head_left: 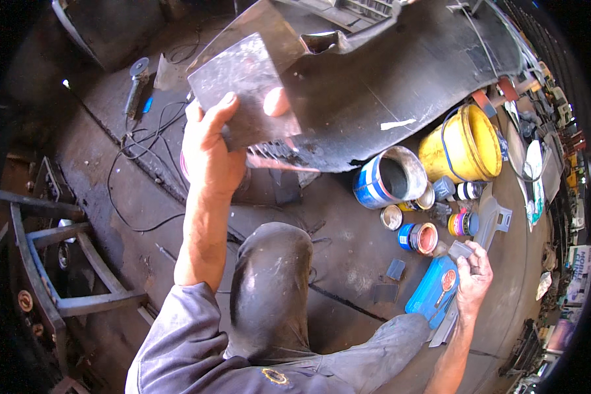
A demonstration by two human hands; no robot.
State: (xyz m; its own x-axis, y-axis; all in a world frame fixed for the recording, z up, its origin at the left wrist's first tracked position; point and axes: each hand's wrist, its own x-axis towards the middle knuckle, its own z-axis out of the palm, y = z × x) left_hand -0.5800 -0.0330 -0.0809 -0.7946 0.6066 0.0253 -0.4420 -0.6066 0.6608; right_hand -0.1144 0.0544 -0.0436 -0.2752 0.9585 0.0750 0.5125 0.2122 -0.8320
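My left hand [209,141] is raised, thumb over the front of a thin, flat grey sheet [246,75] with scuffed faces. A pinkish oval on that sheet may be a fingertip; I cannot tell. Behind it lies a large dark curved panel [374,79], like a vehicle body part, with a ragged lower edge. Low on the right, my right hand [474,276] is closed, thumb and fingers around a small grey piece [461,249]. Beside that hand a blue container [432,289] with a round orange label leans near my knee. Whether the grey piece belongs to the container is unclear.
A yellow bucket [463,148], an open blue-and-white can [382,184] and a smaller can [419,238] stand at the right. An angle grinder [136,85] lies far left with its cable [128,171] looped over the floor. A metal frame [88,262] is at the left.
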